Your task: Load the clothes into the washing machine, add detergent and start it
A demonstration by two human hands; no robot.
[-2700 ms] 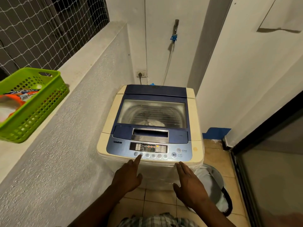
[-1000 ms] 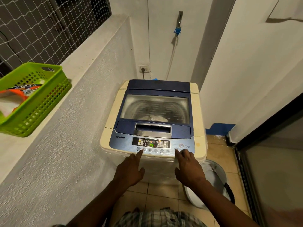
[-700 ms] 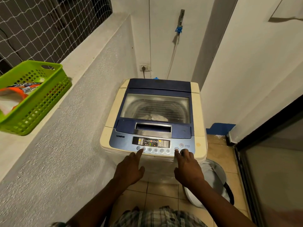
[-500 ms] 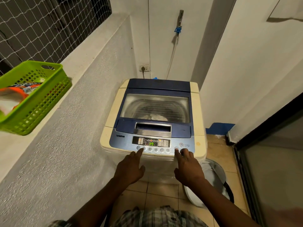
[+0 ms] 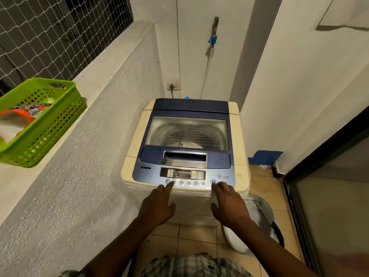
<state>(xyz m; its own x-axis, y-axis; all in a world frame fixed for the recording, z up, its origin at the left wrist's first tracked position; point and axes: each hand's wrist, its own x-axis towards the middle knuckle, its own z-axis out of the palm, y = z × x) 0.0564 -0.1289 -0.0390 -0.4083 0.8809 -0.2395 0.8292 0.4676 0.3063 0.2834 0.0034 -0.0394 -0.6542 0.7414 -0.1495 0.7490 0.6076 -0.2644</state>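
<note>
You are standing in a narrow utility corner with white plastered walls and a tiled floor (image 5: 265, 192). One rough-rendered ledge (image 5: 111, 62) is running along your left under white netting (image 5: 50, 33). One dark-framed glass door (image 5: 329, 196) is closing off your right.

One washing machine (image 5: 237, 136) is sitting against the back wall. Its lid (image 5: 187, 114) is lying shut, and the clothes (image 5: 187, 144) are showing as a pale heap in the drum through the lid's window. One control panel (image 5: 185, 174) is facing you, with six small round buttons in a row along its front edge.

Your left hand (image 5: 159, 204) is holding nothing. It is reaching out with the forefinger straight, its tip touching the left end of that row. Your right hand (image 5: 229, 204) is likewise gripping nothing; its straight forefinger is touching the start button (image 5: 214, 181), just below the power button (image 5: 219, 176).

One green basket (image 5: 50, 124) is standing on the ledge, well apart from the machine, and is holding one orange detergent pack (image 5: 24, 114). One wall socket (image 5: 173, 85) is carrying one plug. One tap (image 5: 214, 29) is feeding one hose (image 5: 206, 70) down behind the machine. One grey bag (image 5: 257, 216) is lying on the floor just beside the machine's right front corner.
</note>
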